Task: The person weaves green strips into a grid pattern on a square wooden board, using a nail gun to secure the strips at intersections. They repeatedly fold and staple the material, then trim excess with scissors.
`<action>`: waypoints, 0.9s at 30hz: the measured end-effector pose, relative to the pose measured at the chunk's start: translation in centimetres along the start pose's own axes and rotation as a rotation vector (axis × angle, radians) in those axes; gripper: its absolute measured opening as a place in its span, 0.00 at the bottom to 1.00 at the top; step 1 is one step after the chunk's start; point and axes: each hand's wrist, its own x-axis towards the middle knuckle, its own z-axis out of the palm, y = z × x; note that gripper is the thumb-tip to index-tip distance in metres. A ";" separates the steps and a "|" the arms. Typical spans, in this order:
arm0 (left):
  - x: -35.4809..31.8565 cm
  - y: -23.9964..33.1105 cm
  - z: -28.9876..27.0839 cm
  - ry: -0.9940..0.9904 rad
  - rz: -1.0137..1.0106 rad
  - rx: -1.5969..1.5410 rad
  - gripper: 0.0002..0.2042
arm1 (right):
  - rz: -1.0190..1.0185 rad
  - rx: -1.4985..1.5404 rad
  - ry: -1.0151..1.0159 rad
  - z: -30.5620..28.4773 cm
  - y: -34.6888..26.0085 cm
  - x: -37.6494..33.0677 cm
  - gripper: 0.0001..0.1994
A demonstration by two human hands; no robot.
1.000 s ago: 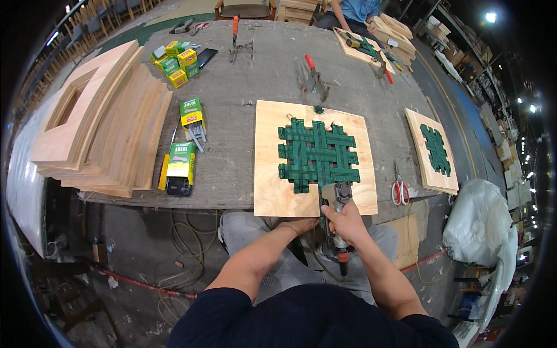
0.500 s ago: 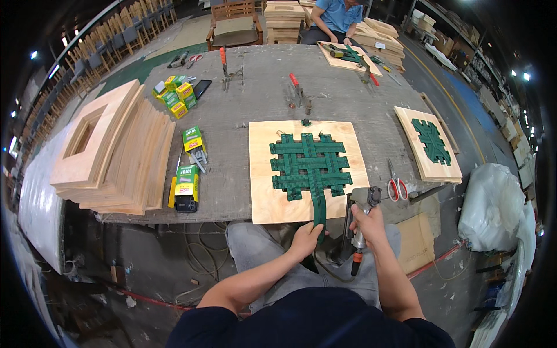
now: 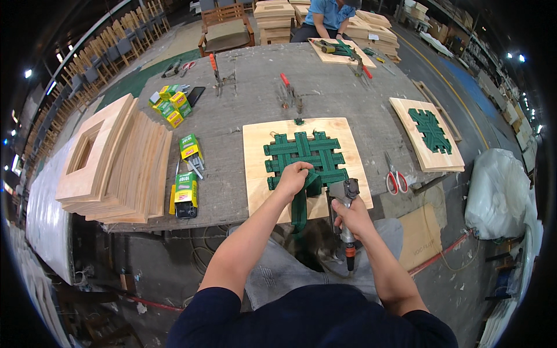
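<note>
A square wooden board (image 3: 258, 200) lies at the table's near edge with green webbing straps (image 3: 301, 148) woven across it in a lattice. My left hand (image 3: 295, 177) pinches a loose length of green webbing (image 3: 299, 209), folded up over the near part of the weave; its tail hangs past the board's near edge. In my right hand (image 3: 355, 219) is a pneumatic staple gun (image 3: 343, 202), its head at the near right corner of the weave. Whether its nose touches the board cannot be made out.
Red-handled scissors (image 3: 397, 181) lie right of the board, near another webbed panel (image 3: 428, 133). Stacked wooden frames (image 3: 116, 168) and staple boxes (image 3: 187, 188) stand on the left. Clamps (image 3: 290, 93) sit farther back. Across the table a person (image 3: 328, 20) works on a similar board.
My left hand has moved up from below the board's edge onto the weave, folding the webbing back. The staple gun in my right hand has shifted slightly left and closer to the weave.
</note>
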 end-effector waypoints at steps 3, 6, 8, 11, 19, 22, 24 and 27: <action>0.8 -0.8 0.5 0.062 0.004 0.110 0.11 | 0.008 -0.028 -0.016 0.7 -0.1 0.4 0.19; 0.9 -1.5 0.5 0.080 0.013 0.116 0.11 | 0.006 -0.057 -0.027 1.3 -0.3 0.7 0.18; 1.1 -1.4 0.5 0.074 -0.003 0.111 0.10 | 0.017 -0.080 -0.025 1.6 -0.3 0.8 0.18; 0.9 -1.3 0.5 0.043 -0.050 0.087 0.10 | 0.027 -0.073 -0.016 2.0 -0.2 0.9 0.18; 0.8 -1.6 0.1 0.046 -0.040 0.038 0.09 | 0.066 -0.115 -0.007 2.5 -0.1 1.0 0.19; 0.7 -1.6 0.0 0.036 -0.058 0.035 0.09 | 0.066 -0.151 -0.017 2.5 -0.3 1.0 0.18; 1.0 -1.8 -0.2 0.034 -0.057 0.033 0.09 | 0.070 -0.170 -0.023 2.7 -0.8 1.1 0.18; 1.1 -2.1 -0.5 0.023 -0.044 0.056 0.10 | 0.060 -0.102 -0.035 3.7 -0.7 0.9 0.18</action>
